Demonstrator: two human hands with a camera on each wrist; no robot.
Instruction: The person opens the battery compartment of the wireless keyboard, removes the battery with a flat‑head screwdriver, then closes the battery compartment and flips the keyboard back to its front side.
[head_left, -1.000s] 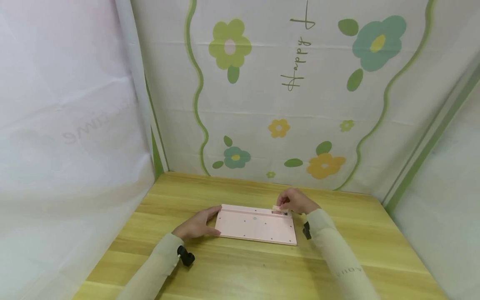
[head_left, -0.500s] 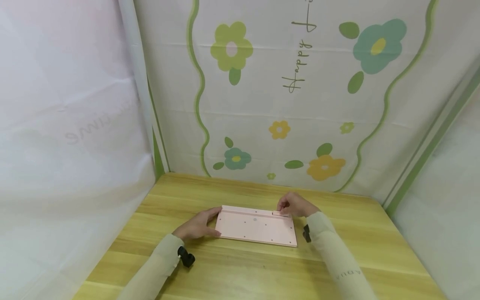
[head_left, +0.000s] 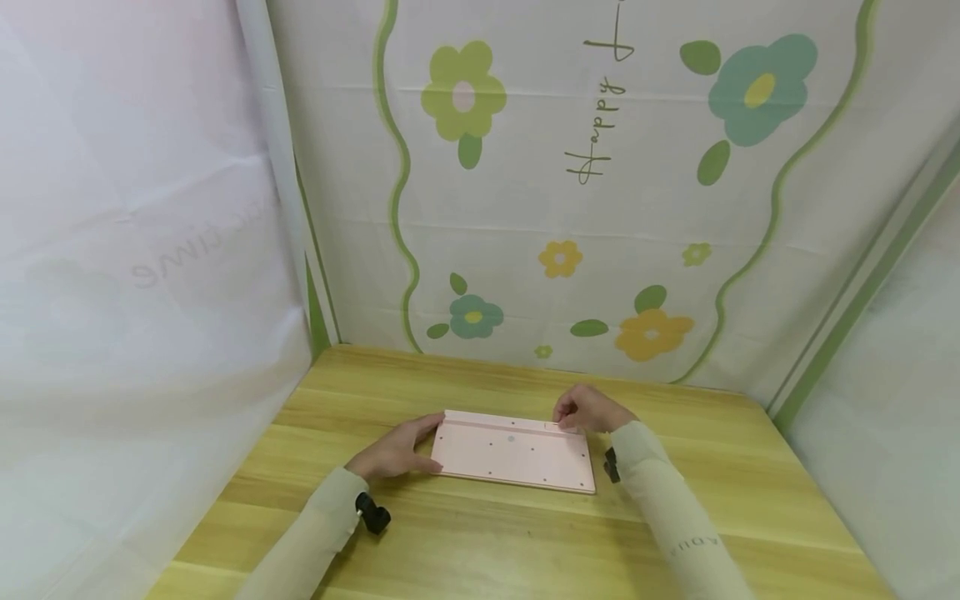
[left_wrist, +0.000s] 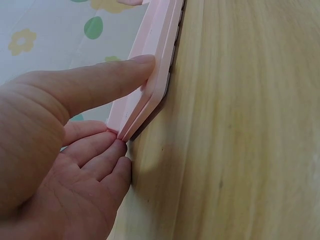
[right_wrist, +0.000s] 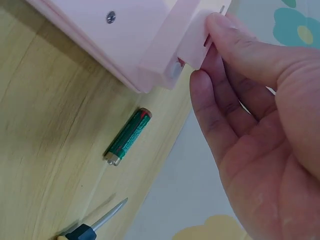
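A pink keyboard [head_left: 517, 458] lies face down on the table, its screw-dotted back upward. My left hand [head_left: 393, 450] holds its left end, thumb on the near edge and fingers at the far corner. In the left wrist view the thumb presses the keyboard's rim [left_wrist: 161, 75], and dark keys show beneath it. At the far right corner my right hand [head_left: 592, 408] pinches the small pink battery cover [right_wrist: 196, 42], with the thumb on top and the fingers along the far edge. The cover sits over the battery slot; one end appears slightly raised in the right wrist view.
A green battery [right_wrist: 129, 134] lies on the wooden table [head_left: 450, 542] just right of the keyboard. Near it is a screwdriver [right_wrist: 107, 216], partly out of frame. A flowered white curtain [head_left: 510, 192] hangs behind the table, with more cloth at both sides.
The battery cover has come down over the slot, whose dark opening showed a second ago. My right hand has lowered slightly with it. The left hand keeps its hold.
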